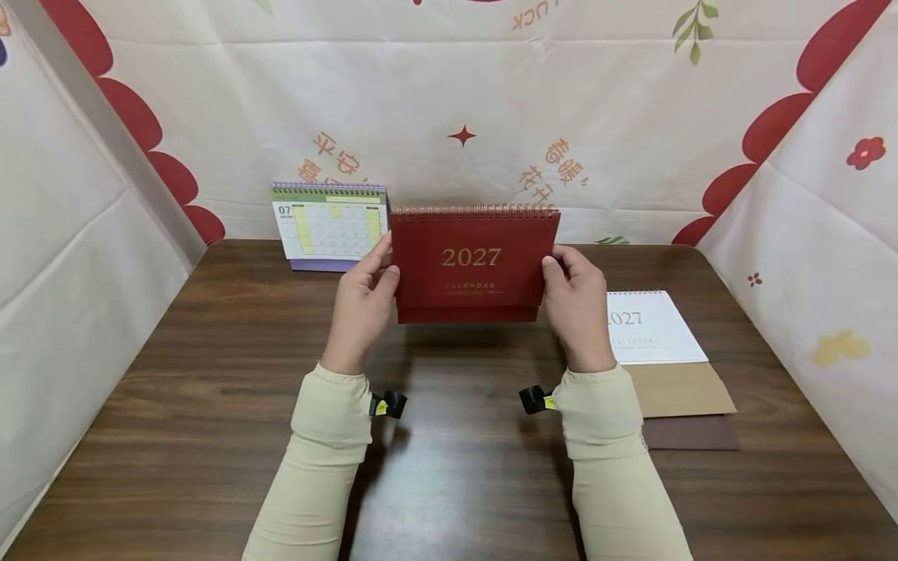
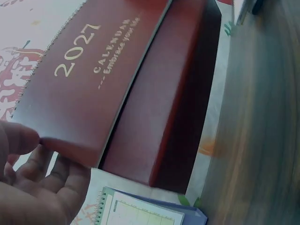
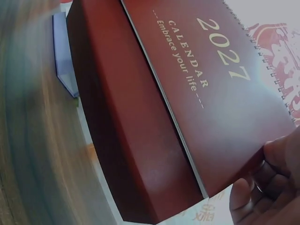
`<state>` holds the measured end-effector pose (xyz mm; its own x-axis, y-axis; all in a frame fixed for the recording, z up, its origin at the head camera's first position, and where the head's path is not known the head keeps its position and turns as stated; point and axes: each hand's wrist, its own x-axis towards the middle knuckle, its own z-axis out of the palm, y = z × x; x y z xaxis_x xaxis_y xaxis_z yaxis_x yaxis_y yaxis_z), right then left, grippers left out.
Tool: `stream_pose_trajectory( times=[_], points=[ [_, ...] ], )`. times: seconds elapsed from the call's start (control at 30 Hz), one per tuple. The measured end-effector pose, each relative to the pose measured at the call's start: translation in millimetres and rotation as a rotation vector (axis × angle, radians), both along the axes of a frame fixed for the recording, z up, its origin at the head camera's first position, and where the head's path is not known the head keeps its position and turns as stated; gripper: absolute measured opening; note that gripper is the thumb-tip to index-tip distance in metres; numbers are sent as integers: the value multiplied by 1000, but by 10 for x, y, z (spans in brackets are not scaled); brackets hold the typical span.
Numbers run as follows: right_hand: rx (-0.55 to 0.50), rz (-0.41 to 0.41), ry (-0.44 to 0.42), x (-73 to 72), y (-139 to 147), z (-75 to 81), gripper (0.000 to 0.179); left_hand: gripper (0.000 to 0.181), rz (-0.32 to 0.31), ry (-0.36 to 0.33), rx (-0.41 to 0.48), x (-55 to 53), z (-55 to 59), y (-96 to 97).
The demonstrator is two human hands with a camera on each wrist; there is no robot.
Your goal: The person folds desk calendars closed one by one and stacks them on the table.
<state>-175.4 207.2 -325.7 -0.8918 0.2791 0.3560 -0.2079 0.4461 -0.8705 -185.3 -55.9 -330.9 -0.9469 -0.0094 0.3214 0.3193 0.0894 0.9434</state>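
Note:
A dark red desk calendar [image 1: 471,273] with gold "2027" lettering and a spiral along its top is held up over the table by both hands. My left hand [image 1: 363,300] pinches its left side edge, thumb in front and fingers behind. The right hand [image 1: 577,304] grips the opposite side edge in the same way. Both wrist views show the red cover close up: the left hand [image 2: 44,183] at its lower left corner and the right hand [image 3: 269,187] at its lower right. The calendar's base appears lifted off the wood.
A green-and-purple desk calendar [image 1: 337,226] open to month 07 stands at the back left of the brown wooden table [image 1: 210,436]. On the right lies a white 2027 calendar [image 1: 655,331] with a tan stand panel [image 1: 680,389] and a dark brown panel [image 1: 691,433]. Printed cloth [image 1: 421,101] surrounds the table.

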Motion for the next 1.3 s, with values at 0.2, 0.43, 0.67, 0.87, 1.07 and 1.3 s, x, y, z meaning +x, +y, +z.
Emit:
stream_pose_trajectory(
  times=[0.2, 0.43, 0.67, 0.87, 1.07, 1.3],
  points=[
    [-31, -7, -39, 42, 21, 48, 27, 53, -5, 25, -78, 9, 16, 19],
    [-75, 41, -59, 106, 20, 74, 27, 37, -11, -86, 69, 19, 23, 57],
    [-101, 40, -28, 120, 14, 23, 28, 33, -86, -160, 242, 21, 19, 66],
    [-123, 110, -21, 99, 8, -69, 32, 32, -65, -124, 315, 36, 15, 41],
    [-260, 292, -46, 87, 26, -139, 38, 32, -79, -137, 334, 46, 0, 28],
    [-404, 280, 3, 93, -70, -157, 26, 32, -57, -130, 361, 25, -8, 19]
  ],
)
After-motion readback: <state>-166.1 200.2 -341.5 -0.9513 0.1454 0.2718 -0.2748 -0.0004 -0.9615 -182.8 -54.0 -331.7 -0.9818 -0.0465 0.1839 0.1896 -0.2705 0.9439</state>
